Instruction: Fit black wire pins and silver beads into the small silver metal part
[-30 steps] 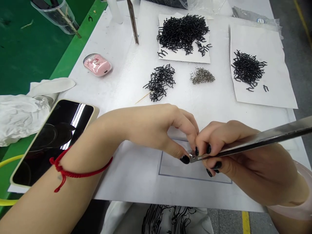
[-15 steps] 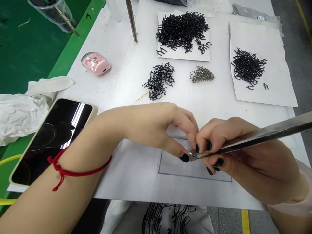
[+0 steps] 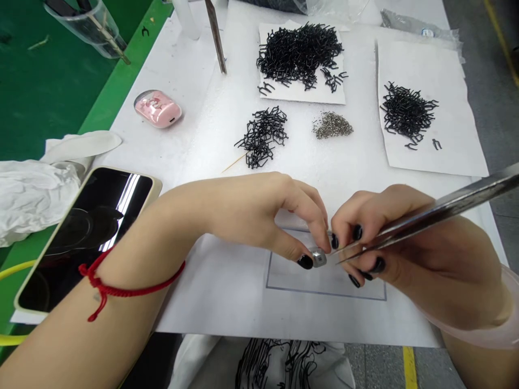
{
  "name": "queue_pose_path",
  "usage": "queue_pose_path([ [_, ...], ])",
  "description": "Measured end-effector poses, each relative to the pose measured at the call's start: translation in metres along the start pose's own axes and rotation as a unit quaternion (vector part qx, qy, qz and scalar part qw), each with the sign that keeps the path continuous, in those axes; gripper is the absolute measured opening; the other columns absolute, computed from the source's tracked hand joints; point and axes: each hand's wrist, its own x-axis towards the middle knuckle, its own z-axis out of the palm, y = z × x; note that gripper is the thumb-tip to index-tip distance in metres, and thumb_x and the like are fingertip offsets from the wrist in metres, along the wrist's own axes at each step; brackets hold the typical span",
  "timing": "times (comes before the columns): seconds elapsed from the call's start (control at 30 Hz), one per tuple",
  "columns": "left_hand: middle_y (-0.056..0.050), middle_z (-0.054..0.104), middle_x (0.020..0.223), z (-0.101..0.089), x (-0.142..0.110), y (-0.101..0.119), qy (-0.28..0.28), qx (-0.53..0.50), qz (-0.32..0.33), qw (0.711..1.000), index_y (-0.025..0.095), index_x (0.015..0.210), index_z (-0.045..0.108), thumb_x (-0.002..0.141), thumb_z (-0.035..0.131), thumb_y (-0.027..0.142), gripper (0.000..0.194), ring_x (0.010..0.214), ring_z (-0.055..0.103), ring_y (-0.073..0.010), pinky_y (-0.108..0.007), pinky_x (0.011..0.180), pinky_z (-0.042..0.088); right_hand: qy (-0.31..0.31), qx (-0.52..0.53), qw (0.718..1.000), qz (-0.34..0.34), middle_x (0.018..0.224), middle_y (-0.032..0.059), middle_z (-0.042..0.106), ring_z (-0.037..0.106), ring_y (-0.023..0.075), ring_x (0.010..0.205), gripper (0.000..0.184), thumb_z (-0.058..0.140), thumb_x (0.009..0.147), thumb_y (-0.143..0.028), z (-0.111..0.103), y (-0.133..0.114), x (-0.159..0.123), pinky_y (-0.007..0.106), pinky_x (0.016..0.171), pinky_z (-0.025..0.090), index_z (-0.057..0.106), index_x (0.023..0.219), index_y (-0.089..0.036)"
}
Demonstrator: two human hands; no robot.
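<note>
Between thumb and fingertips, my left hand [image 3: 267, 216] pinches a small silver metal part [image 3: 319, 257] above the table's front middle. My right hand [image 3: 421, 254] is closed around metal tweezers [image 3: 438, 212], whose tips are slightly parted just right of the silver part. Whether the tips carry anything is too small to tell. Beyond my hands lie a loose pile of black forked pieces [image 3: 263, 135] and a heap of tiny metallic bits [image 3: 332, 125]. Under my hands a rectangle outline [image 3: 324, 293] shows on the white surface.
More black forked pieces form a large pile [image 3: 300, 54] and a smaller pile [image 3: 408, 111] on white sheets. At left are a phone [image 3: 89, 232], a pink case [image 3: 157, 109], white cloth [image 3: 36, 194] and a clear cup [image 3: 89, 24]. A thin metal strip [image 3: 215, 38] lies at the back.
The tweezers have drawn back a little to the right from the silver part, and their tips have parted. The silver part has turned slightly in my left fingers.
</note>
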Motion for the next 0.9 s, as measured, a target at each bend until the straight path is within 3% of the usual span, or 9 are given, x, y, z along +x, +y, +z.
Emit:
queue_pose_path([
  [0.1, -0.002, 0.069, 0.111, 0.001, -0.001, 0.0, 0.005, 0.004, 0.01, 1.0, 0.023, 0.097, 0.076, 0.079, 0.073, 0.01, 0.022, 0.102, 0.066, -0.0137, -0.021, 0.094, 0.049, 0.112, -0.056, 0.992, -0.01, 0.094, 0.0038, 0.057, 0.059, 0.0093, 0.06, 0.012, 0.056, 0.093, -0.013, -0.008, 0.002, 0.002, 0.026, 0.049, 0.053, 0.056, 0.102, -0.02],
  [0.17, -0.003, 0.068, 0.112, 0.002, -0.002, -0.001, 0.006, 0.011, 0.016, 1.0, 0.021, 0.098, 0.075, 0.08, 0.073, 0.011, 0.021, 0.103, 0.066, -0.0128, -0.019, 0.093, 0.049, 0.195, -0.134, 0.971, -0.023, 0.095, 0.0042, 0.058, 0.057, 0.0088, 0.057, 0.006, 0.055, 0.095, -0.02, -0.018, 0.006, 0.004, 0.028, 0.05, 0.051, 0.059, 0.1, -0.021],
  [0.33, -0.005, 0.07, 0.11, 0.003, -0.003, -0.001, 0.011, 0.025, 0.028, 0.999, 0.02, 0.101, 0.074, 0.079, 0.075, 0.016, 0.023, 0.102, 0.066, -0.0139, -0.021, 0.091, 0.05, 0.339, -0.328, 0.881, -0.029, 0.076, 0.0021, 0.059, 0.058, 0.0118, 0.056, 0.01, 0.06, 0.093, -0.027, -0.043, 0.018, 0.003, 0.03, 0.054, 0.047, 0.063, 0.089, -0.019],
  [0.43, -0.004, 0.072, 0.102, 0.002, -0.003, 0.001, 0.078, 0.037, 0.025, 0.996, 0.019, 0.099, 0.071, 0.081, 0.073, 0.025, 0.019, 0.093, 0.067, -0.0144, -0.024, 0.084, 0.053, 0.377, -0.432, 0.819, -0.023, 0.059, 0.0004, 0.055, 0.057, 0.0151, 0.053, 0.024, 0.048, 0.099, -0.031, -0.05, 0.02, 0.0, 0.033, 0.053, 0.042, 0.065, 0.088, -0.018],
  [0.53, -0.004, 0.068, 0.086, -0.002, -0.008, 0.007, 0.246, 0.084, -0.004, 0.966, 0.017, 0.089, 0.063, 0.091, 0.054, 0.034, 0.019, 0.075, 0.061, -0.0131, -0.026, 0.069, 0.051, 0.369, -0.511, 0.776, -0.039, 0.057, 0.0001, 0.055, 0.052, 0.0143, 0.054, 0.024, 0.048, 0.098, -0.029, -0.051, 0.02, 0.001, 0.031, 0.055, 0.036, 0.064, 0.086, -0.016],
  [0.63, -0.002, 0.062, 0.079, -0.008, -0.019, 0.013, 0.367, 0.179, -0.061, 0.911, 0.02, 0.087, 0.059, 0.09, 0.05, 0.031, 0.015, 0.071, 0.054, -0.0142, -0.028, 0.064, 0.044, 0.307, -0.537, 0.782, -0.072, 0.059, -0.0036, 0.052, 0.046, 0.0085, 0.05, 0.025, 0.047, 0.099, -0.029, -0.047, 0.023, 0.005, 0.023, 0.05, 0.037, 0.06, 0.083, -0.015],
  [0.77, 0.0, 0.06, 0.074, -0.015, -0.032, 0.013, 0.359, 0.302, -0.172, 0.866, 0.021, 0.073, 0.058, 0.079, 0.06, 0.025, 0.007, 0.07, 0.052, -0.0156, -0.03, 0.064, 0.04, 0.245, -0.546, 0.795, -0.103, 0.069, -0.0027, 0.056, 0.049, 0.0065, 0.054, 0.03, 0.045, 0.101, -0.031, -0.044, 0.027, 0.01, 0.02, 0.052, 0.043, 0.055, 0.079, -0.013],
  [0.9, 0.001, 0.058, 0.075, -0.015, -0.035, 0.006, 0.308, 0.368, -0.276, 0.833, 0.016, 0.082, 0.06, 0.087, 0.063, 0.035, 0.02, 0.062, 0.05, -0.0114, -0.028, 0.061, 0.044, 0.235, -0.562, 0.789, -0.077, 0.06, -0.0057, 0.05, 0.044, 0.0055, 0.047, 0.025, 0.046, 0.1, -0.027, -0.048, 0.027, 0.009, 0.019, 0.047, 0.038, 0.057, 0.083, -0.013],
])
